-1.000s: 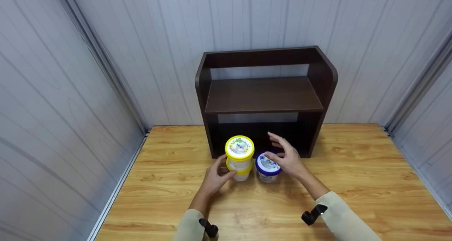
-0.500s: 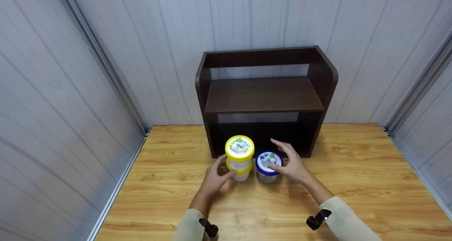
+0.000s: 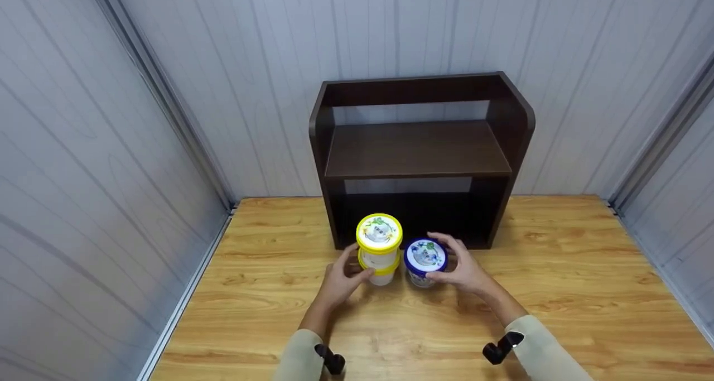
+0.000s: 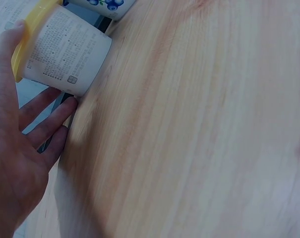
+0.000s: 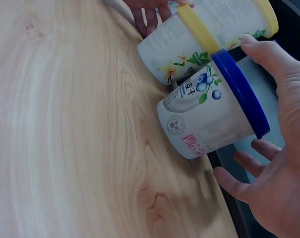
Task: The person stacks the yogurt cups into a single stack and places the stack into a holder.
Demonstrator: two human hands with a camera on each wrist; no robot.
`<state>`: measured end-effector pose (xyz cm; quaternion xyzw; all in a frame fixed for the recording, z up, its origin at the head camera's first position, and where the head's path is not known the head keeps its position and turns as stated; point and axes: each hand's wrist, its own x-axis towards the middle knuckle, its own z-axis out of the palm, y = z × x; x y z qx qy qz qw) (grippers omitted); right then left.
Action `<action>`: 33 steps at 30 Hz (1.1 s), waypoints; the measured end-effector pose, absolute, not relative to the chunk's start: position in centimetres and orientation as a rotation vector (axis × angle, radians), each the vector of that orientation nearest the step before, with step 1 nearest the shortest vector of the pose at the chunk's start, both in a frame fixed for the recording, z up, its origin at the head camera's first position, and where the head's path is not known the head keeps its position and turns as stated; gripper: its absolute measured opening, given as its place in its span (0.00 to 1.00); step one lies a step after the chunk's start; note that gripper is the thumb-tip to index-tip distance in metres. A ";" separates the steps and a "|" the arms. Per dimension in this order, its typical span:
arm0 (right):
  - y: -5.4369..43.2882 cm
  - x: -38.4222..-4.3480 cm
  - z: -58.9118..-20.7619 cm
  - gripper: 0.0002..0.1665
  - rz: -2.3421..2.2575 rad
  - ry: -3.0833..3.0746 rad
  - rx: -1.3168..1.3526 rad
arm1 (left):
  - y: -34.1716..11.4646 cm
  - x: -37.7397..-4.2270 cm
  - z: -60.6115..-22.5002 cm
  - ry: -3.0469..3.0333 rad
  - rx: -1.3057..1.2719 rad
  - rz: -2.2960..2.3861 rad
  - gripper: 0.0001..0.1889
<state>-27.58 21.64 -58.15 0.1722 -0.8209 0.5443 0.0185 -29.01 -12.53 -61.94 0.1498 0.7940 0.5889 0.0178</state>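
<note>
Two white tubs with yellow lids stand stacked on the table, the upper yellow-lidded tub on the lower yellow-lidded tub. My left hand holds the lower one from the left, thumb against its yellow rim in the left wrist view. Just right of the stack is a blue-lidded tub, with blueberries printed on its side. My right hand is spread around its right side, thumb at the front and index finger behind the lid. In the right wrist view a gap shows between that hand and the tub.
A dark brown two-tier shelf stands directly behind the tubs. Its lower compartment faces them. Pale panel walls enclose the wooden table at the back and sides.
My right hand has moved back and down from above the blue-lidded tub to around its right side. My left hand and the stack have stayed in place.
</note>
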 end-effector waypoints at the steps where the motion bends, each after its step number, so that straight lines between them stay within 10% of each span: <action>1: 21.7 -27.6 -58.3 0.55 1.705 -2.552 0.530 | -12.5 -29.0 -61.9 2.471 0.462 1.825 0.38; 33: 21.2 -27.9 -59.3 0.62 1.947 -2.582 0.471 | -12.7 -28.8 -61.9 2.475 0.442 1.815 0.38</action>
